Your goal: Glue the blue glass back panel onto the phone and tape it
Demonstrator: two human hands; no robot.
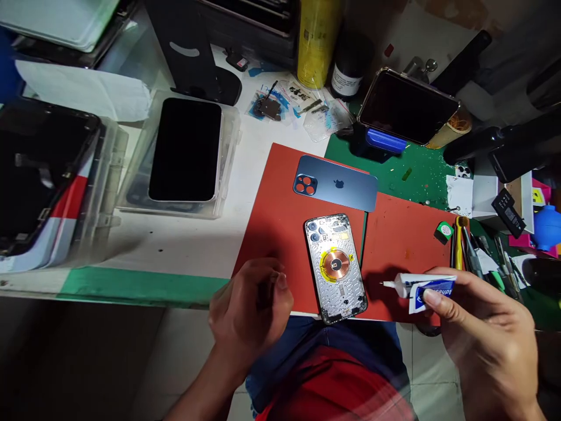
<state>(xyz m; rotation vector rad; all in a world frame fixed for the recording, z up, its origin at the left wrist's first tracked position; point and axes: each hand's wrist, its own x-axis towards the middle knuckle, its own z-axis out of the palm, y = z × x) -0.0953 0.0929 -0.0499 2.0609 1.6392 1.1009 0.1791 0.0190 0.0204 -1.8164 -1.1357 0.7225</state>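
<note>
Between thumb and fingers, my right hand (pixel 486 327) pinches a white and blue adhesive tube (pixel 432 291), partly rolled up, its thin nozzle pointing left. My left hand (pixel 252 304) is closed in a loose fist at the front edge of the red mat; what its fingers hold, if anything, is hidden. Between the hands lies an opened phone (pixel 335 269) without its back, showing a round copper coil, metal plates and camera lenses. Just beyond it rests a blue phone back glass (pixel 335 182) with camera cutouts and an apple logo.
Under the phone parts is a red mat (pixel 272 216) over a green mat (pixel 403 181). Left stands a plastic box (pixel 225 193) with a dark-screened device (pixel 186 149) on top. A phone on a stand (pixel 407 105), a yellow can (pixel 318 44) and tools (pixel 473 251) stand behind and right.
</note>
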